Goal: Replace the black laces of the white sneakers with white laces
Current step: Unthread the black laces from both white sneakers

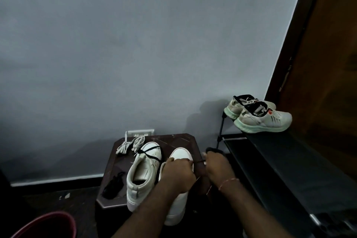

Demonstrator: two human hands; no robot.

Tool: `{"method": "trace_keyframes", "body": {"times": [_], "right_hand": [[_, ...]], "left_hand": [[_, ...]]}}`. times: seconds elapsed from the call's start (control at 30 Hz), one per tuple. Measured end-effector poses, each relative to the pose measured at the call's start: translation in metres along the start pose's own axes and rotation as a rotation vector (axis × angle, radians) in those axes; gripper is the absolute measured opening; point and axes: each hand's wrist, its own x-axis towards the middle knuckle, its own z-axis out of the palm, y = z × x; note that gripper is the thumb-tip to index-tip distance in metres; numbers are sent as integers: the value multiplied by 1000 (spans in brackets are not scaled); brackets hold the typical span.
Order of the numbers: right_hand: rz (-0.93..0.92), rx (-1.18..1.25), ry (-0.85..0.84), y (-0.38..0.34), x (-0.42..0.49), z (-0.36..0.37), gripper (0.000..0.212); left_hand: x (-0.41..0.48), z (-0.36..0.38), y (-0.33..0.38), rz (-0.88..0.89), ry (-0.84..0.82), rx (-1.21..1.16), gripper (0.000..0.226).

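While your left hand [177, 174] grips the top of the right sneaker [180, 154], your right hand [218, 168] pinches its black lace [199, 161], stretched taut out to the side. Both white shoes sit side by side on the dark table [179, 139]. The left sneaker [143, 170] has a loose black strand [152, 153] draped over its toe. White laces [131, 145] lie bundled at the far-left corner. Red bucket [48, 224], lower left: I can't see what's inside.

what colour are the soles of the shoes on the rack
Pale mint green soles, clearest in the head view.
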Motion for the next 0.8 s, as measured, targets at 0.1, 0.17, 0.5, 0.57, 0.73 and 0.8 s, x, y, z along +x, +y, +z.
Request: {"method": "trace_keyframes", "body": {"times": [0.1, 0.17, 0.5, 0.57, 0.73, 0.8], "right_hand": [[40, -330, -263, 17, -16, -16, 65], [182, -59, -460, 3, -37, -34, 83], [336, 1578, 392, -66, 1, -39, 50], [133, 730, 315, -58, 6, -24, 58], [361, 38, -178, -15, -21, -40, 70], [415, 44, -333, -2, -39, -49, 83]], "left_hand": [[-2, 1, 1, -6, -12, 5, 50], [-2, 0, 3, 11, -17, -3, 53], [-7, 2, 7, 16, -3, -46, 59], [-9, 2, 6, 5, 10, -55, 49], [-5, -2, 6, -33, -1, -32, 46], [-5, -4, 5, -34, 12, -49, 46]]}}
